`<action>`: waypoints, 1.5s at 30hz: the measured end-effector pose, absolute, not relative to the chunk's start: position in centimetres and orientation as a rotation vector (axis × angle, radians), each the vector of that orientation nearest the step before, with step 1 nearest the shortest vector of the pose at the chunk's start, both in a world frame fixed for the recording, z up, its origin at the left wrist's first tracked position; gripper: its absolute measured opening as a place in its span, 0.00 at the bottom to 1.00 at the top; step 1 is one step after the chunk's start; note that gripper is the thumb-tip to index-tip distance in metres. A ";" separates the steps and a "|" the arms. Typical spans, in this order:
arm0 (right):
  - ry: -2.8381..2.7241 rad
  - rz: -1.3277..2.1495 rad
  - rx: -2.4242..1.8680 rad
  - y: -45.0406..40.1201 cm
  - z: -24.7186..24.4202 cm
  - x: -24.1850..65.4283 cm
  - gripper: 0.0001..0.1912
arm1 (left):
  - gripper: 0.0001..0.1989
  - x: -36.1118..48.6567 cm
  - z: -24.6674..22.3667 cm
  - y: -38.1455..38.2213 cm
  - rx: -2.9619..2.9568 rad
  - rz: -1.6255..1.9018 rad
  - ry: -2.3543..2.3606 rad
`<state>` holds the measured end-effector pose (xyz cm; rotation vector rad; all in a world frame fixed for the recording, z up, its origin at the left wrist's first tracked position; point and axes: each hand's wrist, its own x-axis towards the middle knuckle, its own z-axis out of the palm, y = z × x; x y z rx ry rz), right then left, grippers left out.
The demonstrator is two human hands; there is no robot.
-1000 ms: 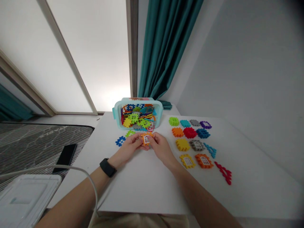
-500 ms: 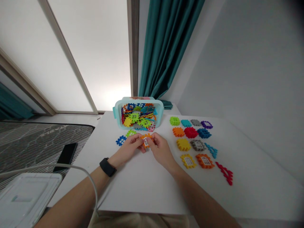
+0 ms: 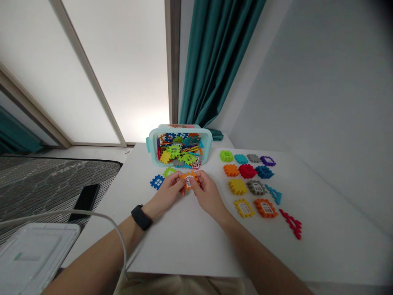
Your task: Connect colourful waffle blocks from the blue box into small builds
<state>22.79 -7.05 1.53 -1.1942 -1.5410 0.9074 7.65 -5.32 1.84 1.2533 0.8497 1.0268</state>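
Between both hands, just above the white table [image 3: 184, 241], is an orange building tile [image 3: 188, 180] with notched edges and a white window insert. My left hand [image 3: 169, 189] pinches its left side, thumb on the face. My right hand [image 3: 207, 190] grips the right side, its thumb pressed over the tile's front. Part of the tile is hidden under the fingers. Beside my left hand lie a blue window tile [image 3: 156, 181] and a lime green tile [image 3: 168, 172], the green one partly covered.
A light teal tub [image 3: 208, 147] full of mixed tiles stands behind my hands. Rows of stacked tiles lie at right, including an orange stack [image 3: 265, 208] and a red triangular piece [image 3: 291, 224]. A white cable [image 3: 121, 235] loops past my left forearm; a translucent lid [image 3: 37, 254] is at lower left.
Both hands keep hold of the orange tile, with small shifts of the left hand's fingers and wrist. The other tiles stay in place.
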 end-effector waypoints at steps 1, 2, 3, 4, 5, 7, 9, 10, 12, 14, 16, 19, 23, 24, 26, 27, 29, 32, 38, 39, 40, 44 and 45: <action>-1.510 0.940 -1.182 -7.0 1.4 22.8 0.11 | 0.08 7.6 2.0 -5.3 1.273 1.021 0.840; -1.486 0.964 -1.174 -6.9 1.3 22.9 0.11 | 0.09 7.5 2.1 -5.2 1.297 1.019 0.829; -1.468 0.981 -1.173 -6.8 1.3 22.9 0.11 | 0.10 7.4 2.2 -5.1 1.323 1.023 0.821; -1.456 0.992 -1.176 -6.8 1.3 23.0 0.12 | 0.11 7.3 2.2 -5.0 1.350 1.030 0.817; -1.449 1.002 -1.180 -6.8 1.4 23.1 0.13 | 0.12 7.2 2.3 -5.0 1.375 1.040 0.816; -1.443 1.022 -1.178 -6.8 1.8 23.2 0.15 | 0.13 7.0 2.1 -4.9 1.415 1.050 0.811; -1.438 1.048 -1.155 -6.9 2.2 23.3 0.17 | 0.15 6.9 1.9 -4.8 1.441 1.053 0.802; -1.432 1.060 -1.140 -6.9 2.4 23.3 0.17 | 0.16 6.8 1.8 -4.8 1.452 1.053 0.794; -1.421 1.079 -1.120 -7.0 2.8 23.3 0.18 | 0.16 6.8 1.8 -4.8 1.474 1.054 0.788; -1.421 1.088 -1.117 -7.1 3.0 23.4 0.19 | 0.15 6.8 1.8 -4.8 1.497 1.056 0.798; -1.430 1.088 -1.134 -7.1 3.0 23.4 0.20 | 0.15 6.8 2.0 -4.8 1.505 1.049 0.818; -1.441 1.107 -1.152 -7.0 2.7 23.4 0.21 | 0.14 6.8 2.3 -4.8 1.476 1.024 0.848; -1.410 1.132 -1.119 -6.7 2.0 23.2 0.18 | 0.12 6.9 2.6 -5.0 1.447 1.007 0.871; -1.393 1.133 -1.120 -6.6 1.9 23.2 0.17 | 0.12 6.9 2.6 -5.0 1.448 1.005 0.869; -1.369 1.135 -1.140 -6.6 1.7 23.2 0.16 | 0.11 6.9 2.6 -5.0 1.455 0.999 0.864; -1.365 1.149 -1.146 -6.5 1.7 23.2 0.15 | 0.11 6.8 2.7 -5.0 1.459 0.997 0.861; -1.348 1.205 -1.121 -6.5 1.7 23.4 0.15 | 0.11 6.8 2.6 -5.0 1.469 0.996 0.853; -1.321 1.304 -1.042 -6.4 1.5 23.6 0.14 | 0.11 6.8 2.5 -4.9 1.480 1.001 0.849; -1.435 1.306 -1.068 -6.3 1.4 23.7 0.14 | 0.13 6.8 2.4 -4.7 1.483 0.985 0.857; -1.442 1.309 -1.059 -6.3 1.5 23.6 0.14 | 0.13 6.8 2.4 -4.7 1.479 0.983 0.856; -1.443 1.307 -1.055 -6.4 1.7 23.5 0.14 | 0.13 6.8 2.4 -4.8 1.474 0.981 0.851; -1.391 1.241 -1.129 -6.7 2.0 23.2 0.16 | 0.14 7.0 2.4 -4.9 1.452 0.973 0.825; -1.378 1.222 -1.148 -6.7 2.0 23.2 0.16 | 0.14 7.0 2.3 -4.9 1.437 0.960 0.815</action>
